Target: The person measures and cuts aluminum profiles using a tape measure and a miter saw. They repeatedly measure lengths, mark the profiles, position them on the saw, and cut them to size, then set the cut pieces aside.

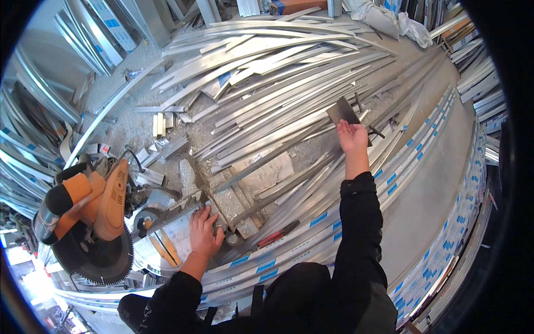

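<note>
Bright, cool light reaches us, flaring white beyond the floor's [411, 53] near left corner; metal strips [272, 64] glint, shadows stay soft, and fisheye distortion bends straight edges toward a black rim.

We reach with both arms apart, our left arm [177, 294] bent, left hand [206, 230] low and palm down, fingers [199, 214] slightly spread, right arm [361, 228] extended far forward, right hand [352, 136] palm up, loosely curved.
</note>
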`<state>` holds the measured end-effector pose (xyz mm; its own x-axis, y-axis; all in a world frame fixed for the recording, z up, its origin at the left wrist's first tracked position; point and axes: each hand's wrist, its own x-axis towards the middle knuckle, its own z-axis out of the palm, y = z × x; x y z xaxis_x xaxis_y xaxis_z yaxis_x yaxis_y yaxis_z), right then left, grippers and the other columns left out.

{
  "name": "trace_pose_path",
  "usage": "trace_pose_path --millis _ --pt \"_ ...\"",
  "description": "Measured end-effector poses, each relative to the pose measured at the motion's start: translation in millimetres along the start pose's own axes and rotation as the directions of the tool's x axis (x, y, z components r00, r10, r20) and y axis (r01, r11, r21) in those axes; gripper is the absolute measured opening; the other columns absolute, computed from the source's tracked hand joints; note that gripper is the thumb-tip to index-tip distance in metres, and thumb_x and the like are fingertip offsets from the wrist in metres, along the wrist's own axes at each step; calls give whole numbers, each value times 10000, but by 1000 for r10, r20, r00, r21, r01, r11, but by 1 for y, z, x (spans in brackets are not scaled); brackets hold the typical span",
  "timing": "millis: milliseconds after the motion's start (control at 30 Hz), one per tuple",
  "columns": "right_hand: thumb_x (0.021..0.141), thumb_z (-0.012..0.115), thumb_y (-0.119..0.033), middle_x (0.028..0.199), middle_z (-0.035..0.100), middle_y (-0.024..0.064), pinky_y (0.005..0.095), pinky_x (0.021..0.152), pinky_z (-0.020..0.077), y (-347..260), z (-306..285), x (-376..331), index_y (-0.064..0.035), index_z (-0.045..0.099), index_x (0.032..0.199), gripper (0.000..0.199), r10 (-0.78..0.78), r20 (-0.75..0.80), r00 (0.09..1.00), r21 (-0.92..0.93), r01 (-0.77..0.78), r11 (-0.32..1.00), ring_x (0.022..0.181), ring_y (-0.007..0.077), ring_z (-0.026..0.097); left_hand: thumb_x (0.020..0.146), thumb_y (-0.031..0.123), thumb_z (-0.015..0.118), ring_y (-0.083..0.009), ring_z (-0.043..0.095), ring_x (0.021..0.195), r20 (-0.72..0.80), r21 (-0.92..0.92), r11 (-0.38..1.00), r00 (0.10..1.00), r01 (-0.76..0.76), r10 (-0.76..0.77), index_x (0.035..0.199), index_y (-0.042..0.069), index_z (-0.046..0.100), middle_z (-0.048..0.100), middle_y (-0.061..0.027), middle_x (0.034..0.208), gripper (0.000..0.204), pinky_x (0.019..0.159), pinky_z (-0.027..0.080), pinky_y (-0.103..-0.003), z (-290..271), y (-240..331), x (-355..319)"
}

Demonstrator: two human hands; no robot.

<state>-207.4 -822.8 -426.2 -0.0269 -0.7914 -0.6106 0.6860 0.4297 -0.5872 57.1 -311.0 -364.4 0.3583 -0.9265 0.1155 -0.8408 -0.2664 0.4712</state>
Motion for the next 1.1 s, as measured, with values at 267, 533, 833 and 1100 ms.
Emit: trace_pose_path --millis 267,533,833,1100 --pt "932 596 -138 1205 608 116 370 848 534 -165 32 35 -34 531 1267 357 -696 186 694 -542 663 516 1013 243 623 762 172 684 -426 415 1353 32 17 1000 999 14 -14 1227 79 534 466 -176 1450 498 1154 289 -586 5 -4 -4" --pt "806 724 -254 1069 713 138 439 987 473 33 -92 -237 -92 721 1078 317 441 796 414 -409 905 -112 1071 332 645 782 177 686 -412 413 1363 -29 26 1000 1000 -8 9 1229 82 549 473 -159 1456 478 1155 295 -567 7 -5 -7" --pt "755 789 -351 1467 463 155 552 1187 246 71 -151 -395 -88 545 1368 710 556 775 299 -192 951 -244 1400 353 390 813 164 670 -422 407 1366 -86 -128 985 990 -118 108 1249 55 562 463 -185 1462 462 1151 304 -542 -8 4 -26" --pt "696 840 -341 1505 418 176 558 1189 232 64 -211 -449 -54 442 1444 894 213 866 452 -297 808 -508 1433 366 352 766 142 766 -430 432 1356 128 -114 981 981 159 -145 1298 51 555 462 -206 1475 580 1139 332 -505 -108 -1 -217"
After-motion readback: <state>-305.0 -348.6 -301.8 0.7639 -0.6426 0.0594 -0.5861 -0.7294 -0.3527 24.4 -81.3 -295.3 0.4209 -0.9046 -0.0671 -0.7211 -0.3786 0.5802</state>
